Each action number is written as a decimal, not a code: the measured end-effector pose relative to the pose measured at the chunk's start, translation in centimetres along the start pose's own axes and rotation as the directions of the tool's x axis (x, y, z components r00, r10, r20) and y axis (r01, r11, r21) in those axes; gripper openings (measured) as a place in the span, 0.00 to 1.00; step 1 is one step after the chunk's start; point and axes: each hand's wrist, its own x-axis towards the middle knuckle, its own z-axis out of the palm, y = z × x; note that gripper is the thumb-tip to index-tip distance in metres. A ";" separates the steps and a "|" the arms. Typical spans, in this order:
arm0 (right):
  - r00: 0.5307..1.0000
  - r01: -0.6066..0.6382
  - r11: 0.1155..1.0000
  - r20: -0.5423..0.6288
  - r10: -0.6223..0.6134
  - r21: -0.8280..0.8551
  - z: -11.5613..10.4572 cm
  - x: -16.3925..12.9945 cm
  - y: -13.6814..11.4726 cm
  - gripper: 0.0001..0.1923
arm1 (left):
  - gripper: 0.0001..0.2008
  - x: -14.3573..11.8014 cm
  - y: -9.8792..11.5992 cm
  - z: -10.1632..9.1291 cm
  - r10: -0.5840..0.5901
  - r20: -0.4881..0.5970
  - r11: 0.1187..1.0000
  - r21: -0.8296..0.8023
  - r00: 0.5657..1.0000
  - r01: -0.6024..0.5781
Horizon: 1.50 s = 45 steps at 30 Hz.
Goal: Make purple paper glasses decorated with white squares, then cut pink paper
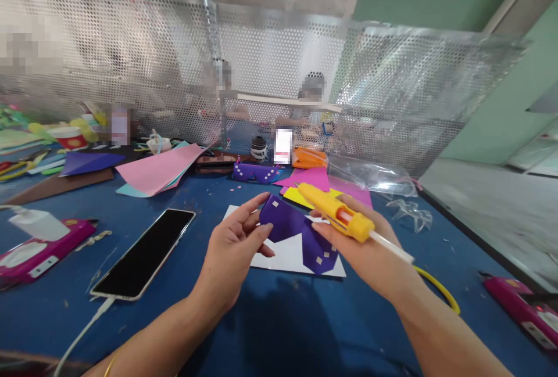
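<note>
My left hand (233,243) pinched the near end of a purple paper cutout (296,232) between thumb and fingers, holding it just above a white sheet (285,255) on the blue table (270,325). My right hand (366,246) was closed around a yellow glue gun (335,214), its nozzle pointing away from me past the cutout's far edge and a white glue stick (390,244) jutting out the back toward my wrist. The cutout stretched between both hands, its right end under my right fingers. Left of my left hand lay a black phone (146,252) on its cable. Beyond my hands sat pink and yellow paper sheets (318,182) and another purple cutout (255,172). A yellow cord (440,290) curved beside my right forearm.
</note>
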 end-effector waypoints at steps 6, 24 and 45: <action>0.993 -0.105 0.994 0.059 0.103 0.039 1.6 1.6 0.7 0.06 | 0.27 0.0 -0.1 0.1 -0.043 0.043 0.998 -0.039 0.998 0.045; 0.996 0.055 0.996 -0.071 -0.049 0.077 0.3 0.9 1.4 0.06 | 0.08 0.9 -0.1 -0.4 -0.231 -0.002 0.972 0.052 0.973 0.231; 0.915 0.392 0.858 0.045 -0.401 -0.333 2.9 -4.6 1.6 0.06 | 0.04 0.3 -0.7 0.2 -0.083 -0.125 0.995 -0.072 0.989 0.075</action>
